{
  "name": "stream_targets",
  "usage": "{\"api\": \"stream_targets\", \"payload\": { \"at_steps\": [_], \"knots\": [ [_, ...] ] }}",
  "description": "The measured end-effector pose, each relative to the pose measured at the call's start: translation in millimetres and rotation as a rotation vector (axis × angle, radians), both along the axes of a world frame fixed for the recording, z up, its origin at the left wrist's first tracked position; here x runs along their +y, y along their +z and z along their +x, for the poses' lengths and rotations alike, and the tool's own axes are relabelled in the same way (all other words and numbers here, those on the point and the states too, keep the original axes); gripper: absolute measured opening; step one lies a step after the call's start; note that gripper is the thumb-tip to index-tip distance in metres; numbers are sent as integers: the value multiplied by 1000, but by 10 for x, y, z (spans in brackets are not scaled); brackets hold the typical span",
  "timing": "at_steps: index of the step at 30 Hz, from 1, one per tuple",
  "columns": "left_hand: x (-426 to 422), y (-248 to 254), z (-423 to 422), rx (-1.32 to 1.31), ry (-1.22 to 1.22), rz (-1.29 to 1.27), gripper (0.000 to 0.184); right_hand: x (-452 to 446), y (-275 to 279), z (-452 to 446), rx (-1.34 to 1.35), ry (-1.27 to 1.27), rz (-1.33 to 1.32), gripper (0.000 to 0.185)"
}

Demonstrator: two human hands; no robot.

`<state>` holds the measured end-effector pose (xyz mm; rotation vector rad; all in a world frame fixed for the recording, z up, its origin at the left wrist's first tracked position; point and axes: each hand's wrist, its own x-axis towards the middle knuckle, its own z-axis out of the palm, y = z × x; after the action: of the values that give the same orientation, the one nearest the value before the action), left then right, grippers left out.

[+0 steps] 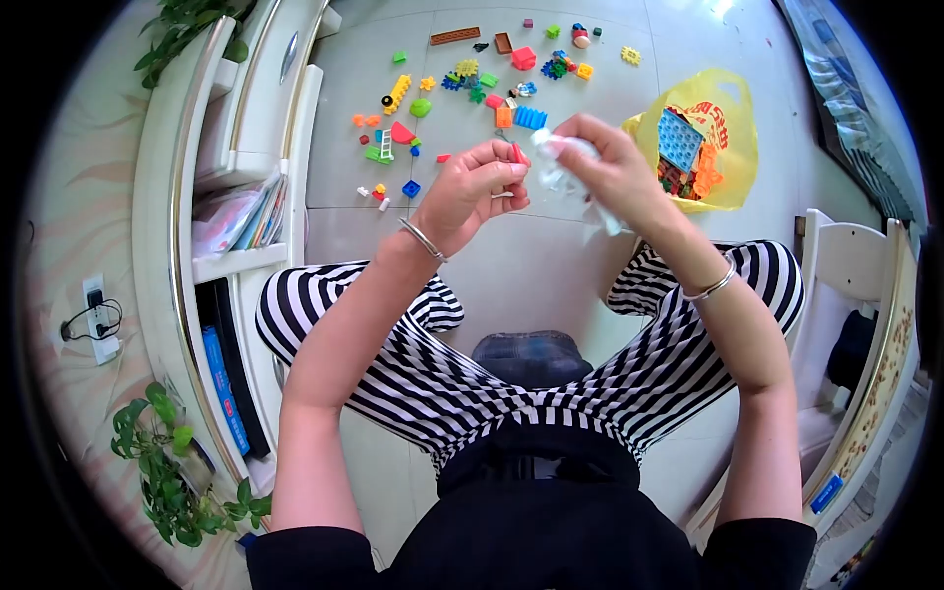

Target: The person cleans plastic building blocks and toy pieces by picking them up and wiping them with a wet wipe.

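My left hand (474, 193) pinches a small red toy piece (517, 153) between thumb and fingers, in the middle of the view. Close on its right, my right hand (618, 169) is closed on a crumpled white wipe (562, 181), whose loose end hangs below the fingers. The right hand is slightly blurred, and I cannot tell whether the wipe touches the red piece. On the floor beyond lie loose toy bricks, among them a blue ribbed piece (531, 118), an orange block (504, 118) and a dark blue brick (411, 188).
A yellow plastic bag (739, 147) stands at the right with a light blue studded plate (679, 138) and other toy pieces inside. A white cabinet (241, 264) with books lines the left side. A small white chair (852, 258) is at the right. A potted plant (162, 462) trails at lower left.
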<state>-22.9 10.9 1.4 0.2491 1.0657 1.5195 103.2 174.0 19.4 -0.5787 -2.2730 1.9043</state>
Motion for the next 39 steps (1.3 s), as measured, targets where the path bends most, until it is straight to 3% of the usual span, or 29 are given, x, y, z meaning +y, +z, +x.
{"api": "stream_targets", "payload": {
  "at_steps": [2,7,9,12,16,21,24,27,32,36,38,39],
  "knots": [
    [64,-14,44,37,12,3,7,-66,-71,-13,82,67,-13,19],
    [87,24,15,179,11,47,11,81,28,-82,112,-81,254,22],
    [88,51,5,88,88,2,14,39,39,-84,282,-28,262,20],
    [94,76,-15,-18,92,21,15,-47,-33,-94,236,39,361,19],
    [117,-4,-92,-17,149,25,14,59,57,-169,168,-86,423,19],
    [110,14,-67,-99,72,80,12,81,-20,-142,231,45,447,17],
    [119,48,-35,-94,72,101,12,127,-18,-187,106,-102,327,17],
    [136,-3,-14,85,156,177,12,-16,108,-133,-61,18,-179,23],
    [159,9,9,352,216,10,13,42,150,-118,-13,65,-143,23],
    [160,0,51,355,142,92,11,67,-43,-143,79,-61,100,21],
    [184,18,60,365,179,71,11,29,-105,-111,83,56,455,20],
    [177,26,59,374,220,47,11,-30,-66,-112,190,44,385,19]
  ]
}}
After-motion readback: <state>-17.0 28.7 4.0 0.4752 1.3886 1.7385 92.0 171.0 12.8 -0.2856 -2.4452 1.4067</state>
